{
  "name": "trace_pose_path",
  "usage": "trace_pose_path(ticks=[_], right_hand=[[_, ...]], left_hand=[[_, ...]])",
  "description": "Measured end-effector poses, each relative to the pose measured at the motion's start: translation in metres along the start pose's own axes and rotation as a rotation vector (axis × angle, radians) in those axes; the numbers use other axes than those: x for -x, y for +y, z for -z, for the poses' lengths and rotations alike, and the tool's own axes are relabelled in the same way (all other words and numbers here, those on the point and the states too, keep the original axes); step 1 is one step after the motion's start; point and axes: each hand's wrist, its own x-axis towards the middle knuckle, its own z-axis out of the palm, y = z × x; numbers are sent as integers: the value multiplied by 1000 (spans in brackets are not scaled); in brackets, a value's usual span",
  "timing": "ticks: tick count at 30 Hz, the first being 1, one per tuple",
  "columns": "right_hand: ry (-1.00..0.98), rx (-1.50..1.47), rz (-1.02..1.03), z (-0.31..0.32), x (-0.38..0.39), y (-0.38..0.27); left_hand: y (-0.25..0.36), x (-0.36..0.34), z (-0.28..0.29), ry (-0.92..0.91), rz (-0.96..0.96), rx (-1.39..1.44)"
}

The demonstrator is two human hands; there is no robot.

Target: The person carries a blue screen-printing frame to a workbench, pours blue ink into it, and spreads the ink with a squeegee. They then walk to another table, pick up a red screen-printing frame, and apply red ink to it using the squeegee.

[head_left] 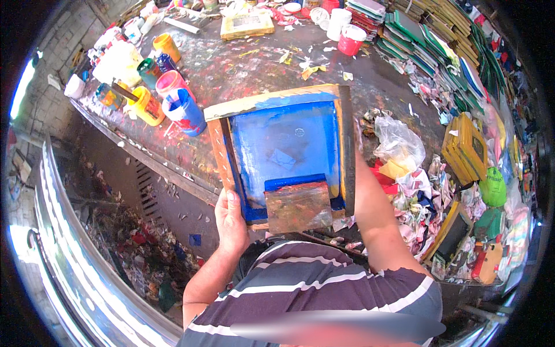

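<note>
A wooden screen-printing frame (221, 147) with blue-inked mesh is held up in front of me at the centre. My left hand (230, 217) grips the lower part of its left edge. A square, paint-stained squeegee blade (298, 211) lies across the bottom of the screen, its upper edge coated in blue. My right hand (358, 156) is mostly hidden at the frame's right side; my forearm comes up to it there, but the fingers do not show.
A paint-splattered table (173, 162) holds paint pots (185, 118) at left, a yellow frame (245, 26) and buckets (350, 40) behind. Piled screens (422, 46), yellow boards (462, 144) and crumpled scraps (428, 202) crowd the right. A metal rail (81, 243) runs along the lower left.
</note>
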Motion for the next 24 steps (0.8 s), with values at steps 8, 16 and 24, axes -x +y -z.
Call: trace_pose_path(ticks=[8,16,24], right_hand=[[-39,-240,-37,-5,44,-18],[237,-1058,56,84,117,-47],[334,-922,141,117,223,-65]], left_hand=[[2,-13,1,-108,83,10],[0,-20,-38,-288,354,79],[-15,-3,-75,-620,204,-120]])
